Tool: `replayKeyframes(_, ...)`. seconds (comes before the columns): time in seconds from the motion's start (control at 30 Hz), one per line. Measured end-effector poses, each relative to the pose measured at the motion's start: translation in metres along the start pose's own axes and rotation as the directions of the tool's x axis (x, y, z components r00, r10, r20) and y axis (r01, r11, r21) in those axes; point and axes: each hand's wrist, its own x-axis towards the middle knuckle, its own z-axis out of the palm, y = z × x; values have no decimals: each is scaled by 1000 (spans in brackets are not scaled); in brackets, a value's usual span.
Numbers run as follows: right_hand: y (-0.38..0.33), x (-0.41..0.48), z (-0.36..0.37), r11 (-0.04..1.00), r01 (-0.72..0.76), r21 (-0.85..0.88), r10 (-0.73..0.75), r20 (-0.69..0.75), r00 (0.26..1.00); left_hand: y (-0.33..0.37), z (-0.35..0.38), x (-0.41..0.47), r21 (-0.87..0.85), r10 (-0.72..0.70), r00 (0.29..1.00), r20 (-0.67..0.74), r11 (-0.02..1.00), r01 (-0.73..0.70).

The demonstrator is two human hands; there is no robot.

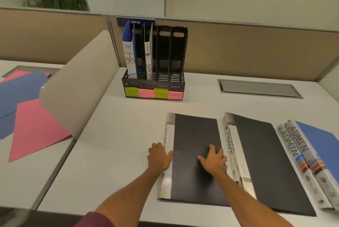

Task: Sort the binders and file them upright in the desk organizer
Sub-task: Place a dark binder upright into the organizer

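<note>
Out in front of the organizer (154, 83), the sports binder (194, 135) lies flat on the worktop (119, 144). Left hand (159, 159) grips its spine, right hand (213, 163) rests open on the cover. Next, I'd guess: lift it upright and slot it in.

Organizer (154, 84) right two slots free; bare desk (128, 135) before it; curved divider (78, 83) crowds left side.
</note>
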Motion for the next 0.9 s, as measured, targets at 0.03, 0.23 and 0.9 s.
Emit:
replayKeyframes(0.03,0,0,-1,1000,-22,7,22,7,1000,2,0,3,-35,-22,1000,4,999,23)
replayKeyframes(0.23,-2,3,-3,995,-58,76,59,-4,998,3,0,16,-360,-145,984,103,917,173)
replayKeyframes(0.9,-27,-10,0,949,199,246,-180,-100,979,22,-62,8,-898,97,960,263,388,207)
